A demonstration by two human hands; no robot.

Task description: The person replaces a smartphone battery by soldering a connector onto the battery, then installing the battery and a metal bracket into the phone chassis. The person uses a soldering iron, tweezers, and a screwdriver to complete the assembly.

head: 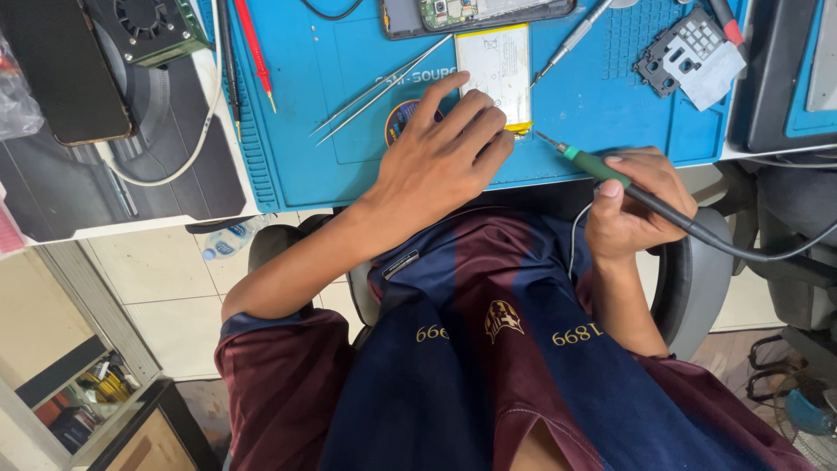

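We find the left hand [445,153] laid flat and spread on the blue mat [331,131] of the worktop, fingers extended, gripping nothing; its fingertips press the near edge of the flat white battery cell [495,70], which lies just beyond them with its long axis running straight away from the hand. The right hand [635,205] is closed in a pen-style grip around the green-handled soldering iron [602,170], whose cable [767,253] trails off behind the knuckles. We note the iron's long axis slants up and inward: its tip [539,134] points toward the battery's near corner, where a yellow tab [518,128] shows, just beside the left hand's little finger. The tip appears close to that corner but apart from it; we cannot tell contact for certain. Of the two, the left hand is on the cell, the right stands off by the iron's length. Beyond the left fingertips lie tweezers [379,87] and an opened phone [475,16].
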